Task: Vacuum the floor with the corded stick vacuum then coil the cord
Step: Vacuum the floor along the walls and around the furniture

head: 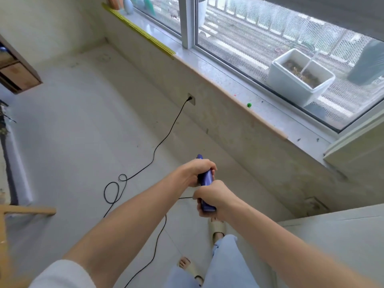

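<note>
purple vacuum handle (205,179) points away; its black cord (154,151) loops over the floor, plugged into the wall.

A white planter (299,76) with dry soil stands outside the window (249,38), behind wire mesh. A small green bit (249,105) lies on the sill (218,80), and yellow strips (137,30) run along the sill's far edge, near some vases (128,5) in the corner. A wooden shelf (16,73) hangs at the left. Beige slippers (216,226) and pale blue trousers (226,260) show below.
</note>
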Motion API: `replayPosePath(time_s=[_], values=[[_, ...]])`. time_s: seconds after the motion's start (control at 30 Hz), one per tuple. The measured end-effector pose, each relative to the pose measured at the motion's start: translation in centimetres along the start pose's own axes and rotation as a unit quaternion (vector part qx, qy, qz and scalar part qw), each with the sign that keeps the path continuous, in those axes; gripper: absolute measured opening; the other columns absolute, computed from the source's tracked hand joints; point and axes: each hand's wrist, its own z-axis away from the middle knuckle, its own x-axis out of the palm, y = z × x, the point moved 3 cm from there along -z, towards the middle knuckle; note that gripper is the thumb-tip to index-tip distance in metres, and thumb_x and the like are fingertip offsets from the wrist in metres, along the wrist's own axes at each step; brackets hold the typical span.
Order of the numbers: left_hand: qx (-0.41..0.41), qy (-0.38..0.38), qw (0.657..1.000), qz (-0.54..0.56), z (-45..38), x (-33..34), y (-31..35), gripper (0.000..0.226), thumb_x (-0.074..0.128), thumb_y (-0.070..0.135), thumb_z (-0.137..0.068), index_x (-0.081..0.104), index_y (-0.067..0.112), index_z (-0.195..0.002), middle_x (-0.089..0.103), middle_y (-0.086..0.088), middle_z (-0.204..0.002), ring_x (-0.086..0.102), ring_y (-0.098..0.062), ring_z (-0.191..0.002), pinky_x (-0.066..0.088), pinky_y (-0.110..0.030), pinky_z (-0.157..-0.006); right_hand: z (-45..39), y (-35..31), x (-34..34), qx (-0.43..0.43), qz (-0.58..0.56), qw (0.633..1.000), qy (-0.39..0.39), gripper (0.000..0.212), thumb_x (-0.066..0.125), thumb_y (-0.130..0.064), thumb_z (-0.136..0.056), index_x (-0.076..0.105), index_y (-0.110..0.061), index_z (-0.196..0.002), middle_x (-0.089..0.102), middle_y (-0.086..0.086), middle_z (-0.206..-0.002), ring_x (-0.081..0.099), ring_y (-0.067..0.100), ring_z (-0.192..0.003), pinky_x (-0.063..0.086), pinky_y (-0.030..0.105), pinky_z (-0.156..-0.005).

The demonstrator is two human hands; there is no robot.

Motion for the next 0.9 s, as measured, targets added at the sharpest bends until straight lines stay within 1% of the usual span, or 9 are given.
replayPosePath(time_s=[0.13,0.2,0.27,0.37,0.47,0.6,0.73,0.83,0.9], values=[[-0.004,-0.015,1.000,-0.006,0.2,-2.9,0.7,0.015,0.050,0.001,-0.091,0.042,0.010,-0.081,0.046,-0.002,-0.061,0.045,-0.009,-0.050,0.043,-0.020,-0.050,-1.8,-0.2,3.3,0.000,-0.044,0.999,-0.003,0.037,0.049,0.012,-0.085,0.041,-0.006,-0.116,0.045,0.010,-0.074,0.047,0.017,-0.051,0.045,0.020,-0.039],[-0.003,-0.006,1.000,-0.013,-0.4,-3.9,1.1,0.007,0.051,0.003,-0.092,0.047,0.008,-0.093,0.046,-0.001,-0.059,0.045,-0.008,-0.048,0.045,-0.019,-0.048,-3.2,-0.2,4.1,0.007,-0.045,0.999,-0.009,0.037,0.049,0.012,-0.085,0.039,-0.009,-0.114,0.046,0.011,-0.076,0.048,0.017,-0.053,0.046,0.024,-0.042],[0.009,0.007,1.000,-0.017,-1.2,-4.3,1.4,0.010,0.049,0.003,-0.092,0.048,0.008,-0.101,0.046,-0.002,-0.060,0.044,-0.008,-0.050,0.045,-0.020,-0.049,-4.6,-0.1,4.0,0.009,-0.027,1.000,-0.007,0.035,0.050,0.011,-0.085,0.039,-0.006,-0.113,0.046,0.011,-0.075,0.048,0.018,-0.053,0.046,0.025,-0.042],[0.031,0.021,0.999,-0.030,-3.3,-3.1,2.0,0.009,0.047,0.001,-0.093,0.046,0.010,-0.096,0.045,-0.004,-0.064,0.044,-0.010,-0.053,0.044,-0.024,-0.053,-6.9,0.0,2.1,0.013,0.016,1.000,0.000,0.032,0.051,0.009,-0.084,0.039,-0.005,-0.111,0.047,0.012,-0.074,0.050,0.019,-0.052,0.047,0.023,-0.041],[0.053,0.034,0.997,-0.035,-5.2,-1.7,3.2,0.012,0.046,0.000,-0.093,0.042,0.010,-0.098,0.044,-0.005,-0.067,0.044,-0.013,-0.056,0.043,-0.027,-0.054,-8.6,-0.8,-0.3,0.001,0.040,0.999,-0.004,0.026,0.051,0.008,-0.084,0.041,-0.005,-0.104,0.046,0.012,-0.073,0.048,0.019,-0.051,0.048,0.023,-0.040],[0.057,0.036,0.997,-0.024,-7.3,0.3,5.1,0.014,0.047,0.001,-0.092,0.040,0.010,-0.099,0.046,-0.007,-0.067,0.046,-0.016,-0.056,0.045,-0.030,-0.054,-10.5,-2.4,-3.6,-0.005,0.080,0.997,-0.014,0.030,0.055,0.006,-0.083,0.041,-0.008,-0.106,0.048,0.011,-0.067,0.052,0.019,-0.048,0.048,0.024,-0.042],[0.067,0.043,0.997,-0.010,-8.4,1.4,5.9,0.016,0.047,0.002,-0.092,0.038,0.010,-0.102,0.046,-0.007,-0.069,0.047,-0.015,-0.056,0.045,-0.030,-0.056,-11.3,-3.3,-5.3,-0.004,0.090,0.996,-0.029,0.027,0.056,0.006,-0.083,0.039,-0.009,-0.096,0.047,0.011,-0.064,0.051,0.020,-0.047,0.047,0.024,-0.042],[0.065,0.055,0.996,-0.011,-8.3,1.7,5.6,0.011,0.043,-0.001,-0.091,0.039,0.009,-0.092,0.045,-0.007,-0.065,0.045,-0.016,-0.054,0.043,-0.029,-0.054,-10.9,-3.0,-5.4,0.001,0.098,0.995,-0.029,0.027,0.056,0.006,-0.083,0.038,-0.010,-0.094,0.047,0.010,-0.064,0.051,0.020,-0.047,0.046,0.024,-0.042],[0.058,0.064,0.996,-0.006,-8.1,1.7,5.2,0.013,0.041,-0.002,-0.090,0.040,0.009,-0.084,0.044,-0.007,-0.062,0.042,-0.017,-0.053,0.042,-0.028,-0.053,-10.3,-2.7,-5.0,0.008,0.092,0.995,-0.025,0.026,0.055,0.006,-0.083,0.038,-0.011,-0.092,0.045,0.009,-0.064,0.049,0.020,-0.048,0.045,0.023,-0.042]])
